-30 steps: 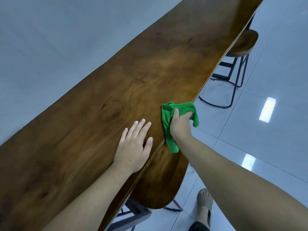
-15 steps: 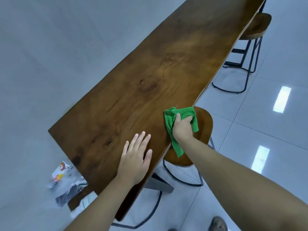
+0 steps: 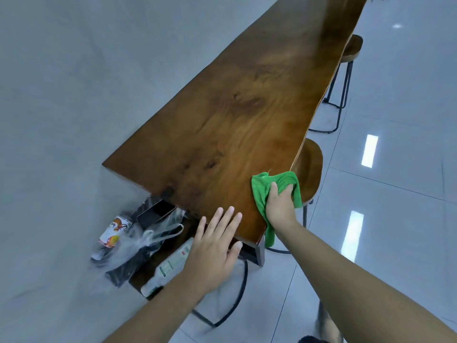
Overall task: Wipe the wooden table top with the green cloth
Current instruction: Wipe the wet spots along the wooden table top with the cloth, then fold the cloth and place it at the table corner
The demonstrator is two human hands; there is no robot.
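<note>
View from my head camera, looking down along the long wooden bench (image 3: 247,115), which runs away toward the top right beside a grey wall. My right hand (image 3: 280,206) has its grip closed around the bunched green cloth (image 3: 262,191), pressing it onto the bench top at the near right edge; one tail of the cloth hangs down past the near corner. My left hand (image 3: 215,246) is flat with fingers spread, its fingertips over the near end of the bench and the palm beyond the edge; it holds nothing. Two wooden-seated stools stand along the right side: a near stool (image 3: 312,169) tucked just under the edge beside the cloth, and a far stool (image 3: 353,49) further along. Below the near end lie a clear plastic bag (image 3: 150,233) and a white bottle (image 3: 170,266). The tiled floor (image 3: 395,194) shows bright light reflections.
</note>
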